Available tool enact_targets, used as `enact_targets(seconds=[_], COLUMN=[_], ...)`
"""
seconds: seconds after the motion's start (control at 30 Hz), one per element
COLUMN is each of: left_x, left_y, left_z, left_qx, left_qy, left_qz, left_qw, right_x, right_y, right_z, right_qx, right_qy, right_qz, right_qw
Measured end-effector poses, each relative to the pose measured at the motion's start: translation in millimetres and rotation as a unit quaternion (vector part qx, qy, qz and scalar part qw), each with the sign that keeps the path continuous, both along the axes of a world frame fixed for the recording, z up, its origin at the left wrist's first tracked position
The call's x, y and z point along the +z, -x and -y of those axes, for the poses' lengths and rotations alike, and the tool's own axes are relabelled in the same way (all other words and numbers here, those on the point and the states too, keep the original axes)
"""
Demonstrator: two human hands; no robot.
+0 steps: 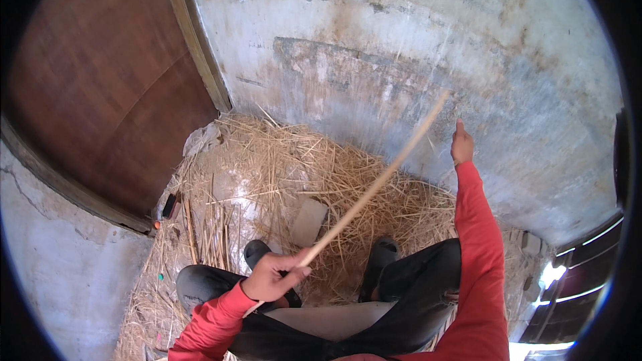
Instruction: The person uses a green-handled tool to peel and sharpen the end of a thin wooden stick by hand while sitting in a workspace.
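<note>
My left hand point(273, 279) is closed around the lower part of a long, pale, slender stick point(374, 190). The stick slants up and to the right, its far end in front of the wall, and a short piece of it shows below my fist. Out to the right, my right hand point(461, 144) is raised with the arm stretched forward, near the stick's far end but apart from it. Its fingers are pressed together with one tip pointing up; anything held between them is too small to make out. Both arms wear red sleeves.
Loose straw point(321, 160) covers much of the floor. A pale block point(309, 222) lies between my sandalled feet. At left are a small black and red object point(171, 206) and a brown door panel point(107, 73). A stained wall point(401, 47) rises ahead; another block point(531, 244) sits far right.
</note>
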State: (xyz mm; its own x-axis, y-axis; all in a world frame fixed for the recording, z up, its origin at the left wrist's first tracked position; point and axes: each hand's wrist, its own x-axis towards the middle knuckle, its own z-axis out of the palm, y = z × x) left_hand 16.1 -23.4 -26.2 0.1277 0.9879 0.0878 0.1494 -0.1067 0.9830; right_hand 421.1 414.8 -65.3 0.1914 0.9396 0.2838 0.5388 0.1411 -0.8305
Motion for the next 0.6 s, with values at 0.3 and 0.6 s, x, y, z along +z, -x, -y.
enact_targets(seconds=[0.3, 0.6], left_x=[8.5, 0.4], left_y=[-3.6, -1.1], left_z=[-13.7, 1.3], left_qx=[0.067, 0.016], left_qy=[0.060, 0.104], left_qz=[0.104, 0.030], left_qw=[0.990, 0.994], right_x=[110.3, 94.9], right_y=[125.5, 99.3], right_z=[175.3, 107.4], right_qx=[0.367, 0.182], right_qy=[-0.067, 0.066], right_qz=[0.097, 0.134], right_qw=[0.923, 0.972])
